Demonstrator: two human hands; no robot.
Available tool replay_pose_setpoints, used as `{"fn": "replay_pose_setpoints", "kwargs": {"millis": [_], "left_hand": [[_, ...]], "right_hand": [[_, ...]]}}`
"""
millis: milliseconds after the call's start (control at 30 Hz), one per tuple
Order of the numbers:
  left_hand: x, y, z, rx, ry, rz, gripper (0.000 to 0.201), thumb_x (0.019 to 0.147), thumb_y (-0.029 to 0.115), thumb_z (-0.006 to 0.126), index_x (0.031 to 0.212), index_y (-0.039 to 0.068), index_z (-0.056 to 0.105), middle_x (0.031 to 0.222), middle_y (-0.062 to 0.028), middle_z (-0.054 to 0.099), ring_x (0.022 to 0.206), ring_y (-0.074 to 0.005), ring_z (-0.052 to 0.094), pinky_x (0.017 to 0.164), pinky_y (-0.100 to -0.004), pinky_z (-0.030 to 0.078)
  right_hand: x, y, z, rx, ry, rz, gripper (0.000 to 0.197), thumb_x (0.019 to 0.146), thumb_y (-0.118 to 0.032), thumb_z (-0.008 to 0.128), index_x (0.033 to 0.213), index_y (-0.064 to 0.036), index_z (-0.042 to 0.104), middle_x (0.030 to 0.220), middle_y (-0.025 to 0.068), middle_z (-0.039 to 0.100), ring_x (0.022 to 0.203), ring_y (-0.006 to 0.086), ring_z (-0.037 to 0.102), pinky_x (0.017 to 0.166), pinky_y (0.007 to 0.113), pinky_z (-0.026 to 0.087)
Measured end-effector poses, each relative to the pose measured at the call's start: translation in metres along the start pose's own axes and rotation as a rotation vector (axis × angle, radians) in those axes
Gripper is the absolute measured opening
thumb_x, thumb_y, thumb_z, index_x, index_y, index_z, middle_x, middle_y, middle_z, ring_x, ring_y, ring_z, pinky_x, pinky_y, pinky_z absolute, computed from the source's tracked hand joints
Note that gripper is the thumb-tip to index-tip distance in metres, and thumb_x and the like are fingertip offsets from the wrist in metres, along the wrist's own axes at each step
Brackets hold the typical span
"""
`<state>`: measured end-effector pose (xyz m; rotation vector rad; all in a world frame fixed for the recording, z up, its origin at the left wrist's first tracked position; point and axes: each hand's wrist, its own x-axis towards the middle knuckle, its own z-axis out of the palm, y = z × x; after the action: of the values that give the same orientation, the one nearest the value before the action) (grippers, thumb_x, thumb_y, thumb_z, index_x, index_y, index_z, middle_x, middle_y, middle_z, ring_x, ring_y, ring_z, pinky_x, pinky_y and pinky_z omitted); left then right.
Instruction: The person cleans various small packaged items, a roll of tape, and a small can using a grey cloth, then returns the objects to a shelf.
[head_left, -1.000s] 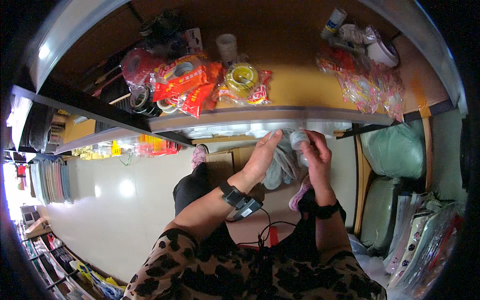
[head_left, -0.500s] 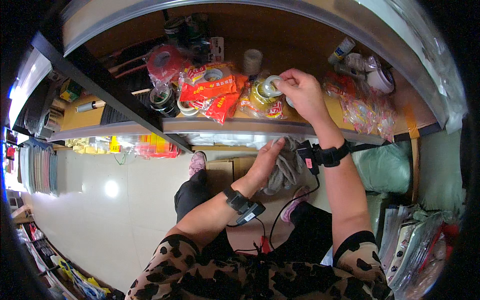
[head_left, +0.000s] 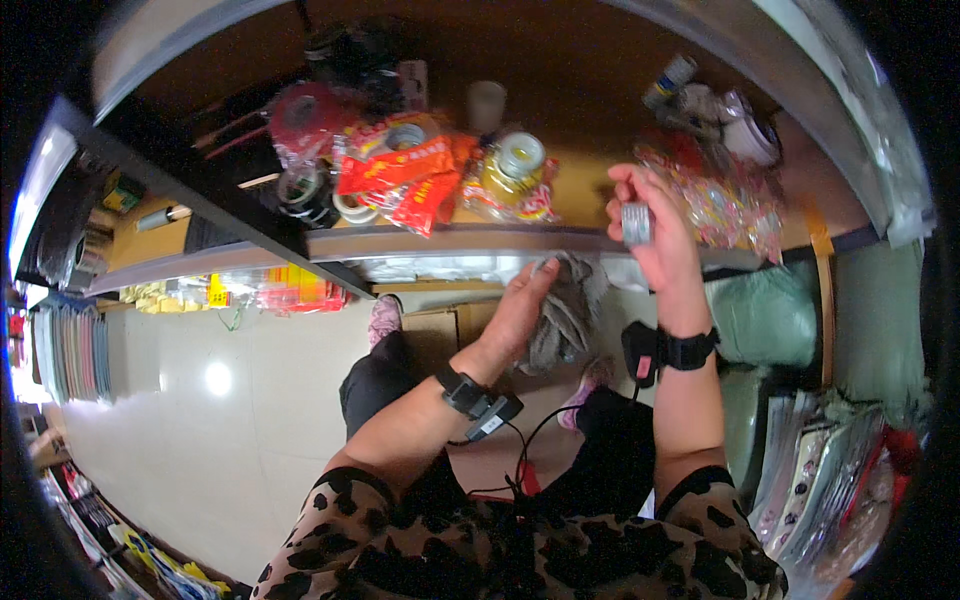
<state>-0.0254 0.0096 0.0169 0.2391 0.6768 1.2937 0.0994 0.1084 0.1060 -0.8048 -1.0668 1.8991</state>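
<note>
My left hand (head_left: 522, 308) is closed on a bunched grey cloth (head_left: 562, 325), which hangs down in front of the shelf edge. Over the shelf's front, my right hand (head_left: 662, 232) has its fingers curled around a small silver-grey roll (head_left: 637, 223), probably tape. Left of that hand, a pale tape roll (head_left: 521, 154) sits on top of yellowish clear tape rolls (head_left: 508, 188) in a printed plastic wrapper. Orange-red packets (head_left: 412, 180) lie beside them, with a white tape roll (head_left: 356, 206) partly underneath.
A red tape roll (head_left: 300, 112) and dark tape rolls (head_left: 305, 195) stand near the black shelf post (head_left: 210, 195). Clear bags of small items (head_left: 735, 210) and white rolls (head_left: 752, 140) fill the shelf's right. Below are a cardboard box (head_left: 430, 335) and a green wrapped bundle (head_left: 765, 315).
My right hand has drawn back from the stacked tape rolls, down and to the right, with the small grey roll in it. The pale roll stays on the stack. My left hand still holds the cloth.
</note>
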Motion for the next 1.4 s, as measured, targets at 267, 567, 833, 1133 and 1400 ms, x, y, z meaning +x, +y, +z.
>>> {"fn": "replay_pose_setpoints", "kwargs": {"millis": [267,567,833,1133,1400], "left_hand": [[-0.003,-0.029,0.014,0.408,-0.095,0.192,0.035,0.088,0.02,0.048,0.117,0.003,0.043,0.104,-0.0033,0.051,0.093,-0.0108,0.044,0.084,-0.0246,0.036],[0.008,-0.047,0.02,0.499,-0.077,0.182,0.03,0.091,0.017,0.042,0.117,0.002,0.042,0.099,-0.0024,0.051,0.092,-0.0097,0.044,0.084,-0.023,0.035],[0.016,-0.042,0.011,0.364,0.027,0.068,0.023,0.091,0.021,0.043,0.106,0.005,0.048,0.094,-0.0001,0.053,0.085,-0.0062,0.045,0.077,-0.0215,0.037],[0.013,-0.038,0.006,0.423,-0.024,0.062,0.035,0.091,0.033,0.038,0.108,0.004,0.049,0.096,-0.004,0.056,0.084,-0.0102,0.052,0.074,-0.0234,0.043],[0.008,-0.023,0.018,0.492,-0.146,0.052,0.042,0.092,0.035,0.035,0.112,0.0,0.043,0.099,-0.0065,0.053,0.091,-0.0112,0.048,0.082,-0.0252,0.039]], "right_hand": [[-0.059,0.067,-0.042,-0.357,0.256,-0.17,0.021,0.08,-0.007,0.051,0.101,-0.0016,0.05,0.09,0.0014,0.051,0.08,0.0092,0.047,0.071,0.023,0.04],[-0.074,0.081,-0.056,-0.515,0.231,-0.186,0.019,0.083,-0.011,0.054,0.099,-0.0011,0.053,0.089,0.0018,0.053,0.081,0.0078,0.049,0.073,0.021,0.04],[-0.077,0.066,-0.069,-0.361,-0.087,-0.058,0.044,0.079,-0.002,0.054,0.121,-0.004,0.042,0.109,0.0041,0.049,0.097,0.0119,0.048,0.085,0.025,0.039],[-0.075,0.064,-0.07,-0.448,-0.154,0.054,0.04,0.08,-0.005,0.058,0.118,-0.0047,0.046,0.099,0.0008,0.051,0.084,0.0061,0.049,0.072,0.02,0.042],[-0.072,0.074,-0.068,-0.399,0.03,0.041,0.02,0.085,-0.02,0.052,0.097,-0.0047,0.054,0.091,0.0014,0.052,0.082,0.0093,0.049,0.073,0.024,0.041]]}}
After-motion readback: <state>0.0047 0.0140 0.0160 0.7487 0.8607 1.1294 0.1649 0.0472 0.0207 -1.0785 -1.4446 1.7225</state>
